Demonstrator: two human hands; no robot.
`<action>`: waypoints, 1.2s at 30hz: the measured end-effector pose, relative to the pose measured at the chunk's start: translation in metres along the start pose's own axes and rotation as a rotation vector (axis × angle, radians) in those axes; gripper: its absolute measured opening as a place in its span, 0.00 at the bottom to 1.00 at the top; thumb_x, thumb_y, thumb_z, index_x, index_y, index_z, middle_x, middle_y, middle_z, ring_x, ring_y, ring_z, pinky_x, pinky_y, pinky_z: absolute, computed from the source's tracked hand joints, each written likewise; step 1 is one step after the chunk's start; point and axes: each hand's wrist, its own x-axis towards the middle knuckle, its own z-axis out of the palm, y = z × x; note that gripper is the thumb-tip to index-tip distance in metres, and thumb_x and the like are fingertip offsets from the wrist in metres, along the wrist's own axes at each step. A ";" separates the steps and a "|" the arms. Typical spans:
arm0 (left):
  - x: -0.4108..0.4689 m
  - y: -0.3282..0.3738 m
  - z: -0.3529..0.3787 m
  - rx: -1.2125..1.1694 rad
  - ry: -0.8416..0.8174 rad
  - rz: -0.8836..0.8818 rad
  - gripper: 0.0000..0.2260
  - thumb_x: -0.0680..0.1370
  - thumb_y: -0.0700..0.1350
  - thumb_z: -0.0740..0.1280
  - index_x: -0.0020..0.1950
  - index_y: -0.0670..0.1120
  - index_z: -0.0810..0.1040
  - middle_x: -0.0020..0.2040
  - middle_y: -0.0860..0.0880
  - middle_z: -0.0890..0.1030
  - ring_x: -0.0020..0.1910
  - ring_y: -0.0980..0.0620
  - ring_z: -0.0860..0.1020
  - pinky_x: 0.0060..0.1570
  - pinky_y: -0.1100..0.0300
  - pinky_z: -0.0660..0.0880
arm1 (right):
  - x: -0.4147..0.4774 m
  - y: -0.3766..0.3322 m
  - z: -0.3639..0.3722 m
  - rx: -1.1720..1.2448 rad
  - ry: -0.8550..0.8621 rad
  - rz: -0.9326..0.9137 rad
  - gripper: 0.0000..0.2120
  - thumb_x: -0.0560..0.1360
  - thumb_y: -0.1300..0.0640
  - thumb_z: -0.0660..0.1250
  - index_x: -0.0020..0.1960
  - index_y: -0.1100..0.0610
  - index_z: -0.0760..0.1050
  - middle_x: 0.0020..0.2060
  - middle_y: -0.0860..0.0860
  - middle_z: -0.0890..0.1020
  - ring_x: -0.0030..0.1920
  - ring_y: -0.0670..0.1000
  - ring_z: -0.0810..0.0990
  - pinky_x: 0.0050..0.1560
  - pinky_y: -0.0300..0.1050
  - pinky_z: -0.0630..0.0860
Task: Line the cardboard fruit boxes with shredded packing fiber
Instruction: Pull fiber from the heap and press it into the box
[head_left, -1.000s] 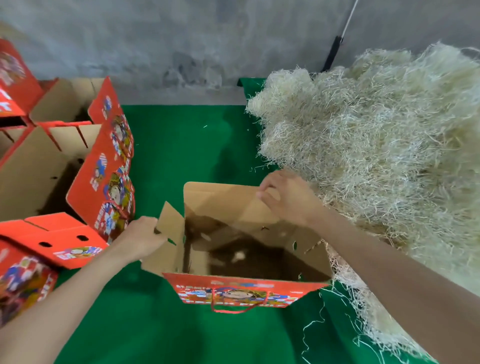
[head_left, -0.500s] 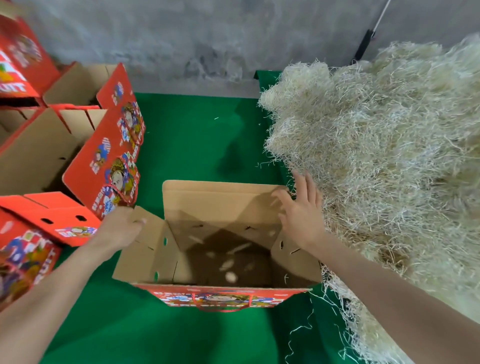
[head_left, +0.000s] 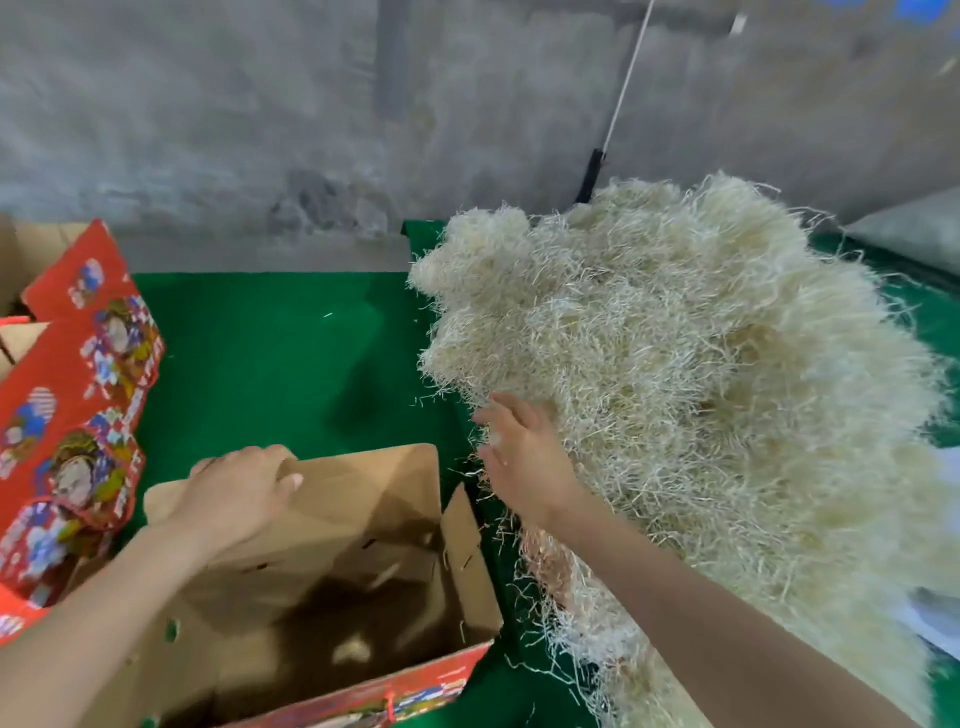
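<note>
L hand (head_left: 234, 499) now grips box (head_left: 363, 483) far flap, moved off side flap; R hand (head_left: 524, 462) has left box, fingers spread, prob touching fiber pile (head_left: 701, 389) edge

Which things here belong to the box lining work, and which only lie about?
Job: open brown cardboard box with red printed front; pale shredded fiber pile; left hand, gripping the box flap; right hand, open at the pile; stacked red printed boxes, left.
Lying about: white rod with black grip.
</note>
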 end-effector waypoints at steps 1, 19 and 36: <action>0.004 0.007 -0.004 -0.013 0.019 -0.013 0.20 0.78 0.54 0.61 0.69 0.50 0.68 0.63 0.48 0.75 0.63 0.47 0.72 0.63 0.51 0.67 | 0.006 0.011 -0.013 -0.050 0.086 0.023 0.20 0.75 0.59 0.65 0.67 0.54 0.69 0.72 0.56 0.63 0.73 0.57 0.58 0.73 0.49 0.50; 0.064 0.212 -0.084 -1.268 -0.183 0.107 0.43 0.66 0.57 0.72 0.76 0.56 0.54 0.75 0.51 0.59 0.69 0.49 0.66 0.63 0.46 0.70 | 0.099 0.104 -0.113 -0.073 0.268 0.315 0.16 0.71 0.58 0.70 0.59 0.55 0.76 0.63 0.56 0.72 0.64 0.59 0.71 0.62 0.54 0.72; 0.110 0.235 -0.105 -1.474 -0.275 -0.197 0.11 0.76 0.44 0.63 0.57 0.42 0.76 0.46 0.43 0.80 0.44 0.44 0.79 0.42 0.54 0.75 | 0.101 0.124 -0.187 0.006 -0.212 0.297 0.26 0.70 0.64 0.69 0.67 0.54 0.67 0.66 0.50 0.71 0.66 0.54 0.69 0.67 0.49 0.67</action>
